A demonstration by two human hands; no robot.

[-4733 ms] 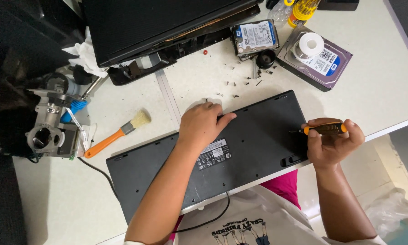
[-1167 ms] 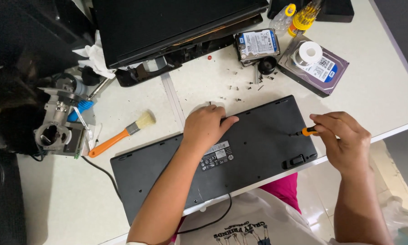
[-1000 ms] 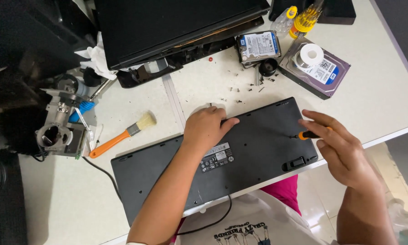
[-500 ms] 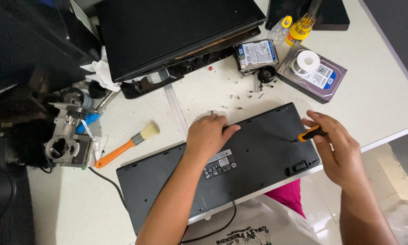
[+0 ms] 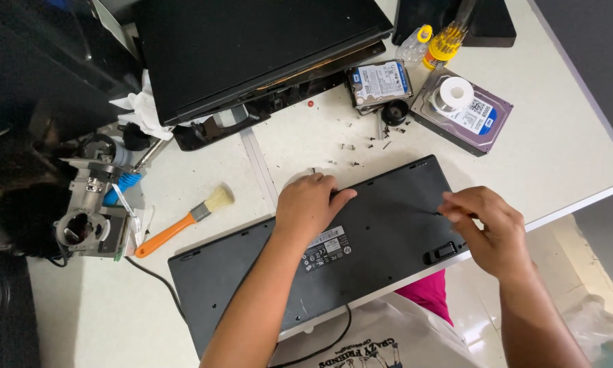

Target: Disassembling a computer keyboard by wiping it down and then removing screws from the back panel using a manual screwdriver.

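One upturned black keyboard [image 5: 361, 252], one orange-handled brush [image 5: 184, 222], one closed laptop [image 5: 252, 48]. Two hard drives: small [image 5: 378, 83], large [image 5: 465, 112]. Two hands: left [image 5: 310, 204], right [image 5: 487, 228].

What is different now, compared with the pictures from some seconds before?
The right hand moved from the keyboard's right end inward over its back. The orange screwdriver handle seen earlier is now hidden in the hand; only a thin dark shaft shows at the fingertips. The left hand stayed pressed on the upturned keyboard. The brush and hard drives stayed put.
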